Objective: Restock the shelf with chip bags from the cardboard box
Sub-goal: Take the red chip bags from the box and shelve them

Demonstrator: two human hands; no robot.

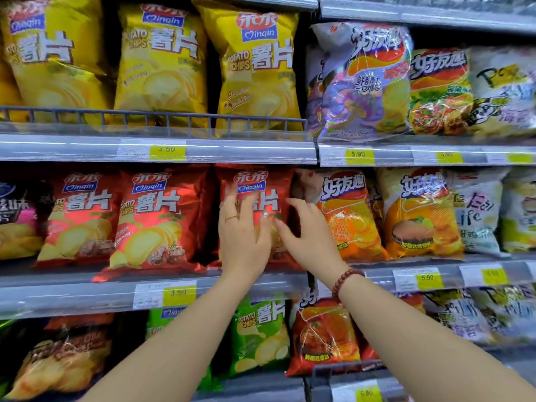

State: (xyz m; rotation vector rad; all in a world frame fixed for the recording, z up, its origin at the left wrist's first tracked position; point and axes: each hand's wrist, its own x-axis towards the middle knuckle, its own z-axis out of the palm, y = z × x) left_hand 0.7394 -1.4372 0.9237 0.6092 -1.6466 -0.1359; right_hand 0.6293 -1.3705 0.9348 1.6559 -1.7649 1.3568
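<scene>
Red chip bag [258, 216] on middle shelf [87, 297] | left hand [242, 242], right hand [307, 242] fingers spread | we square it upright, label forward.

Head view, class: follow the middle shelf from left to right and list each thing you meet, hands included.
Dark bag with pink → red chip bag → second red chip bag → left hand on a third red chip bag → right hand → orange bag → second orange bag → white bag.

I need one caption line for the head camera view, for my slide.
Both hands, left hand and right hand, rest open on a red chip bag on the middle shelf.
</scene>
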